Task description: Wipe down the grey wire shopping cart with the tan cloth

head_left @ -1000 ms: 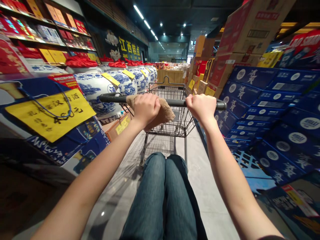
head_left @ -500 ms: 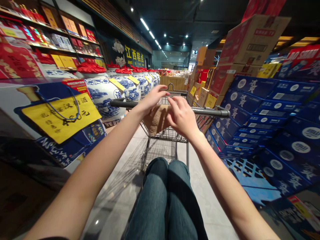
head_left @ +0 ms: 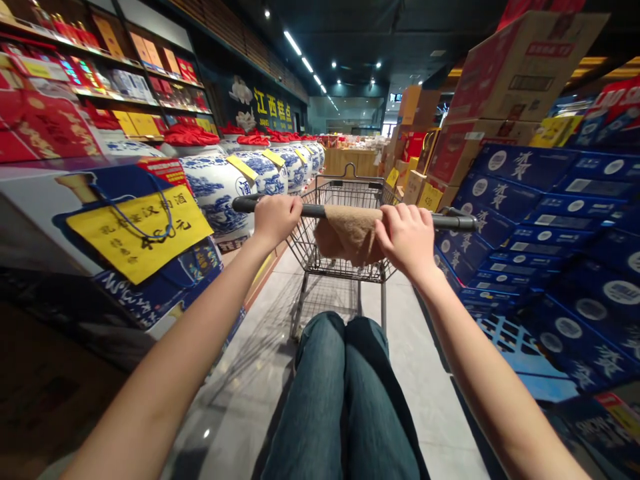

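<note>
Two bare hands sit on the dark grey handle bar (head_left: 450, 222) of a wire shopping cart (head_left: 345, 257), well spaced, with a fold of soft tan cloth (head_left: 347, 233) draped over the bar between them. The left hand (head_left: 273, 220) is curled into a closed fist around the bar, just left of the cloth and not touching it. The right hand (head_left: 407, 239) has its fingers pressed together and bent over the bar at the cloth's right end, seemingly touching the cloth; its thumb is hidden, so how fully it closes cannot be told. A good hold here would likely wrap the fingers fully round the bar with the wrists straight behind it, leaving the cloth lying evenly over the bar.

Below the hands, two knees in blue denim jeans (head_left: 340, 393) show behind the cart, above polished grey floor tiles (head_left: 240, 373). Left of the left hand stands a row of large blue-and-white porcelain jars (head_left: 215, 200) with red cloth tops and yellow tags, beside a yellow hand-lettered sign (head_left: 140, 230). Right of the right hand rise stacked dark blue cartons with round white labels (head_left: 520, 193), under brown cardboard boxes (head_left: 520, 73). Far ahead of both hands is a wooden counter (head_left: 347, 162), beneath strip lights (head_left: 293, 42) on a dark ceiling.
</note>
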The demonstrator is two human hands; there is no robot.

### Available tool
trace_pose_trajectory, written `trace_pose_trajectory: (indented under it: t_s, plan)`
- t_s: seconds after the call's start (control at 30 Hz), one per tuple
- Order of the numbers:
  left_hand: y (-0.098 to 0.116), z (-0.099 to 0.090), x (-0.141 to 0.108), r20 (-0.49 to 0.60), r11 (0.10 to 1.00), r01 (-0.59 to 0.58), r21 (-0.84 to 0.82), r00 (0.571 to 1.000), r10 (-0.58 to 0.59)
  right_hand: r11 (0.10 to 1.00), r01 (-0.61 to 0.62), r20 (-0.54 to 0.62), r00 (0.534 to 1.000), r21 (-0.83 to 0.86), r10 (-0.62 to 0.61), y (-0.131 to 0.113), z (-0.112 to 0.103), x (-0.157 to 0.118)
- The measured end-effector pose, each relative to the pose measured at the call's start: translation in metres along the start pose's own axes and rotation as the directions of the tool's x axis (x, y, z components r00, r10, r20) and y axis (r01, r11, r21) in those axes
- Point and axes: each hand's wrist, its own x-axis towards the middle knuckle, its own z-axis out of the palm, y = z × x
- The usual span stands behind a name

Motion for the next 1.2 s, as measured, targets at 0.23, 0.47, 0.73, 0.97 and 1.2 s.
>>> trace_pose_trajectory:
  t_s: [0.23,0.47,0.73,0.97,1.2]
  plan:
    - [0.006,0.007,0.001,-0.054,0.999,0.04,-0.01,0.998,-0.04,0.987,-0.158,-0.031,0.987,0.018,0.159,-0.02,-0.011,0.034]
    - [0.0,0.014,0.0,-0.106,0.999,0.008,-0.039,0.994,-0.012,1.0,-0.004,0.123,0.992,-0.025,0.007,-0.036,0.012,0.04]
    - [-0.002,0.019,0.001,-0.145,0.995,-0.013,-0.099,0.989,-0.001,0.98,-0.068,0.01,0.997,-0.185,0.071,0.068,-0.014,-0.001]
    - [-0.003,0.021,0.002,-0.147,0.992,0.018,-0.123,0.988,-0.036,0.98,-0.133,-0.11,0.987,-0.147,0.118,0.035,0.005,-0.003]
    - [-0.001,0.016,0.0,-0.117,0.996,0.011,-0.091,0.993,-0.021,1.0,0.024,-0.001,1.0,-0.018,-0.024,0.061,-0.002,-0.003]
